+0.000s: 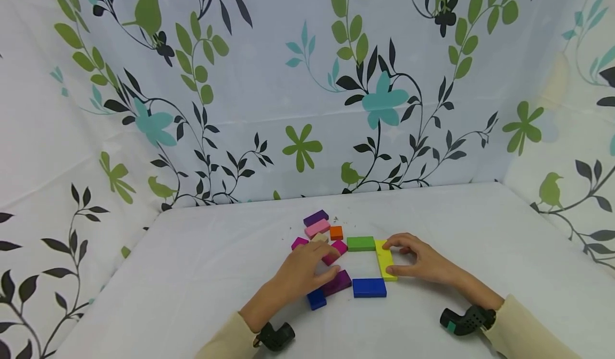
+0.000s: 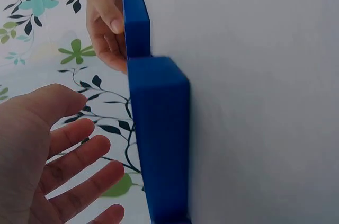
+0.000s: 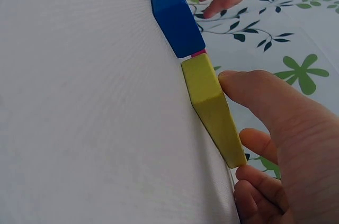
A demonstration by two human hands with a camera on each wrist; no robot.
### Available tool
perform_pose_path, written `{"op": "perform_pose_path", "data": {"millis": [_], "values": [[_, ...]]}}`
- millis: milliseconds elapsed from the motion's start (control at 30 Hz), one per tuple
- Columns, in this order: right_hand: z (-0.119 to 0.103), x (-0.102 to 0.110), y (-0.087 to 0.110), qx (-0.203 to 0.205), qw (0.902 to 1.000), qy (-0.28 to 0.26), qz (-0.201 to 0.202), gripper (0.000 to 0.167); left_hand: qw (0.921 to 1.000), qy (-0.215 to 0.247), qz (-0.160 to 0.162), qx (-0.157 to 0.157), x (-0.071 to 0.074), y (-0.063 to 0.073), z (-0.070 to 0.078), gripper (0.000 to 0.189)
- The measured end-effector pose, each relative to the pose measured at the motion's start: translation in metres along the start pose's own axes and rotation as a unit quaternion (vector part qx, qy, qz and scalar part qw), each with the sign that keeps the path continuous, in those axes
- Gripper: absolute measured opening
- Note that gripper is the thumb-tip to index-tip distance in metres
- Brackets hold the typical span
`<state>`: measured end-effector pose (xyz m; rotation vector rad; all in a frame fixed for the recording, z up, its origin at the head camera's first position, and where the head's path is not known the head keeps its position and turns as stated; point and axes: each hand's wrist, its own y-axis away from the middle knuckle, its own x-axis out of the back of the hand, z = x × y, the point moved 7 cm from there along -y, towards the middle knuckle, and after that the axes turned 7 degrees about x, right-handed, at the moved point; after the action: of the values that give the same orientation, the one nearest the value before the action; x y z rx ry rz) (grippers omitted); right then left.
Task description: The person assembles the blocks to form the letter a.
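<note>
My right hand [image 1: 423, 257] holds a long yellow block [image 1: 386, 262] between thumb and fingers; the block lies flat on the white table. A green block [image 1: 360, 243] meets its far end, and a blue block [image 1: 369, 288] lies by its near end. My left hand [image 2: 63, 166] hovers over the other blocks with fingers spread and loosely bent, holding nothing. Beneath and beside it are a purple block [image 1: 338, 283], a smaller blue block [image 1: 316, 300] and a magenta block [image 1: 340, 246]. The left hand partly hides some of these blocks.
Behind the left hand lie a dark purple block [image 1: 315, 218], a pink block [image 1: 317, 228], an orange block [image 1: 336, 233], a beige block [image 1: 319, 237] and another magenta block [image 1: 299, 242]. A patterned cloth [image 1: 259, 81] hangs around the white table [image 1: 192, 273].
</note>
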<state>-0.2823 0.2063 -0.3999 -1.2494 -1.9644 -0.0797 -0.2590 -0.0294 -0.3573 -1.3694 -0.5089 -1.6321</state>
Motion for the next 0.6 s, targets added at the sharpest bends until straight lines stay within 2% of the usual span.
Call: {"op": "perform_pose_path", "data": {"millis": [300,600], "values": [[-0.001,0.0,-0.001,0.007,1.0,-0.002,0.004,0.04,0.9981,0.051,0.02,0.027,0.004,0.001,-0.029,0.025],[-0.004,0.0,-0.001,0.011,0.9999,0.001,0.003,0.04,0.9968,0.075,0.022,0.018,0.007,0.002,-0.046,0.024]]}}
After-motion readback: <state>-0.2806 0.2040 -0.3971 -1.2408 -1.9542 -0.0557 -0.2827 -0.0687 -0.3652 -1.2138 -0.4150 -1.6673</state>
